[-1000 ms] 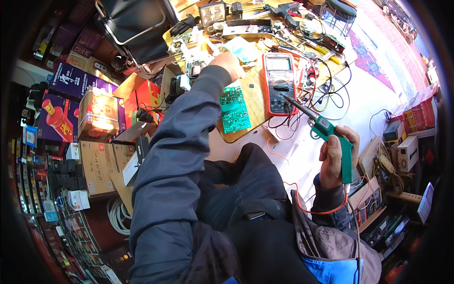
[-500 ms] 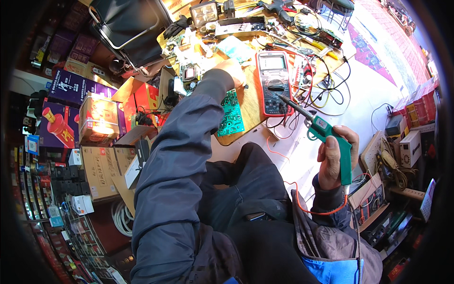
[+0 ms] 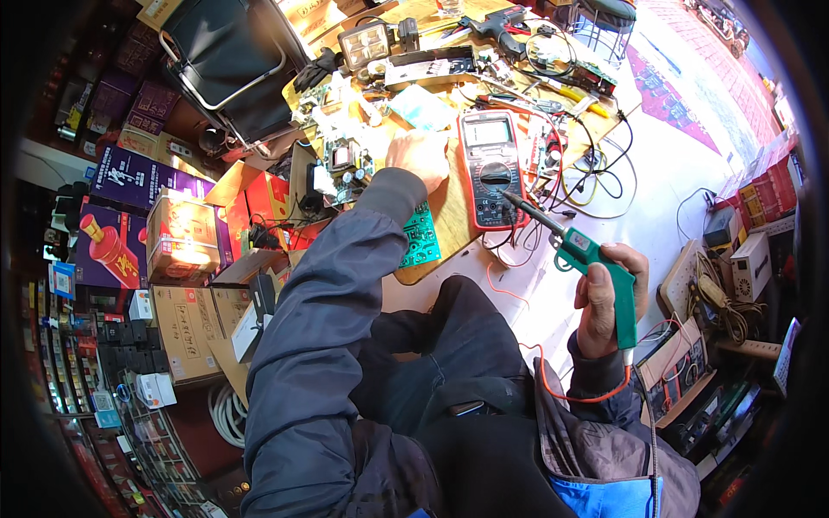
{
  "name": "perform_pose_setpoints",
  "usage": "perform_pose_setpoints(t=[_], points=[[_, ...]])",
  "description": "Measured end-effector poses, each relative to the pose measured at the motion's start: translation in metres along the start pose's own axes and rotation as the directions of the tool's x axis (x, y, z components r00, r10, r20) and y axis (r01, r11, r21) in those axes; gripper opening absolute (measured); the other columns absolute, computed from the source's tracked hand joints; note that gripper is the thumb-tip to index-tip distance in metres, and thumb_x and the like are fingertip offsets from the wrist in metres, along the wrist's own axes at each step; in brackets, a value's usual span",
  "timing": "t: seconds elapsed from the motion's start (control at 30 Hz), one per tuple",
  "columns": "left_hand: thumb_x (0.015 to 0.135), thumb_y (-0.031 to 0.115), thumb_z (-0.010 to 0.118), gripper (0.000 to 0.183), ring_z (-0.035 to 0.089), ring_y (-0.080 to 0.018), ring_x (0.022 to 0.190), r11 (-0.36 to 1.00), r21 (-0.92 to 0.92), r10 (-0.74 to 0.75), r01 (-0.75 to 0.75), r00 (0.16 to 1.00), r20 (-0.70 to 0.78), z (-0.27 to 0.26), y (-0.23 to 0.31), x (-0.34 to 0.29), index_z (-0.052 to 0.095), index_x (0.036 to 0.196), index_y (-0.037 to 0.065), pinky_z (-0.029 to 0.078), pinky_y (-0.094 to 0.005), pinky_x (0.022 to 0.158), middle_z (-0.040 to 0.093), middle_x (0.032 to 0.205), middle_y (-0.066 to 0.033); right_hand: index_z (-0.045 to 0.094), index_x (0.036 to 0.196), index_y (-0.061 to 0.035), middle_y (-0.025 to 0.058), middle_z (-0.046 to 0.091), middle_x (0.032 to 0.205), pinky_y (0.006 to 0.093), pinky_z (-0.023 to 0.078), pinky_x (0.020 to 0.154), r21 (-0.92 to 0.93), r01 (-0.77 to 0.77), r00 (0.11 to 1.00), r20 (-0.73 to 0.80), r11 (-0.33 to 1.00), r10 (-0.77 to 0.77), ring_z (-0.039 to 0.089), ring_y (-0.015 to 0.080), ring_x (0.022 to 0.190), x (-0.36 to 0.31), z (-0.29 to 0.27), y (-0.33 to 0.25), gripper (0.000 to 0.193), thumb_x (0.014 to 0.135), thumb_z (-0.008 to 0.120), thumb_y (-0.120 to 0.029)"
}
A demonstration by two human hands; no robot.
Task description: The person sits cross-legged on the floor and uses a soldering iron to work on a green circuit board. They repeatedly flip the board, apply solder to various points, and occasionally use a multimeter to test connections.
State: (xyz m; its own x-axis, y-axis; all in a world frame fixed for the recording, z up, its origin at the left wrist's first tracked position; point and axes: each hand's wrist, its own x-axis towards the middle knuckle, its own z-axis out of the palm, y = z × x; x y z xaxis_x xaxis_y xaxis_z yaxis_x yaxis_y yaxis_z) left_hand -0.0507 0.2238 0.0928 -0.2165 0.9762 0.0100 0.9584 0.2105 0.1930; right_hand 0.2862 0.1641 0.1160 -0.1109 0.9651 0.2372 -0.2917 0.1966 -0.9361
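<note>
Landmark: red-and-grey handheld multimeter with a round dark dial [image 3: 492, 160], laid on the yellow wooden counter [image 3: 455, 211]

Right hand [image 3: 610, 302]: grip wrapped around the green plastic handle of a pistol-shaped soldering iron with a long metal barrel [image 3: 577, 243], held to the lower right of the multimeter; tip seen against the multimeter's lower face, contact not to be told

Left hand [image 3: 418, 161]: placed just left of the multimeter, whitened by sunlight; fingertips hidden, so whether the grip is spread or pinching something cannot be told

Green rectangular circuit board [image 3: 422, 237]: laid below and left of the multimeter, reaching the counter's front edge, partly covered by a dark grey sleeve [image 3: 324, 285]

Hazards, as judged: if the iron is hot, the multimeter's casing could be scorched by a slight dip of the wrist; the board could be swept off by a drag of the sleeve; the thin orange wire [image 3: 596, 398], looped below the multimeter from the iron's tail, could be snagged and the tip jerked
</note>
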Motion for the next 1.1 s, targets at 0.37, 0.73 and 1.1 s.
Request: perform_pose_setpoints(t=[0.37,0.73,1.1], points=[[0.093,0.018,0.071,0.022,0.072,-0.0191,0.082,0.901,-0.432,-0.088,-0.040,0.958,-0.274,-0.054,-0.022,-0.033,0.078,0.108,0.004,0.055,-0.0317,0.076,0.078,0.094,-0.0130,0.061,0.119,0.0003,0.0113,0.063,0.107,0.0223,0.043,0.049,0.010,0.008,1.000,0.001,1.000,-0.008,0.054,0.0090,0.060,0.001,0.003,0.001,0.032,0.094,0.077,-0.011],[0.098,0.011,0.071,0.016,0.064,-0.0073,0.086,0.421,-0.889,-0.594,0.179,0.795,-0.121,-0.020,-0.031,-0.214,0.075,0.106,-0.001,0.052,-0.0252,0.079,0.073,0.093,-0.0012,0.058,0.128,-0.0004,0.0139,0.062,0.114,0.0216,0.048,0.054,0.008,0.064,0.987,0.149,0.998,-0.064,0.060,0.0115,0.065,-0.011,0.043,0.015,0.038,0.095,0.075,-0.005],[0.087,0.008,0.074,0.013,0.069,-0.0222,0.079,0.602,-0.784,-0.538,0.154,0.803,-0.255,0.038,-0.036,-0.193,0.073,0.093,-0.003,0.055,-0.0333,0.073,0.067,0.089,-0.0125,0.052,0.136,-0.0028,0.0140,0.065,0.104,0.0243,0.052,0.055,0.010,0.111,0.961,0.255,0.994,-0.110,0.066,0.0146,0.067,-0.021,0.063,0.013,0.041,0.099,0.070,-0.003]])
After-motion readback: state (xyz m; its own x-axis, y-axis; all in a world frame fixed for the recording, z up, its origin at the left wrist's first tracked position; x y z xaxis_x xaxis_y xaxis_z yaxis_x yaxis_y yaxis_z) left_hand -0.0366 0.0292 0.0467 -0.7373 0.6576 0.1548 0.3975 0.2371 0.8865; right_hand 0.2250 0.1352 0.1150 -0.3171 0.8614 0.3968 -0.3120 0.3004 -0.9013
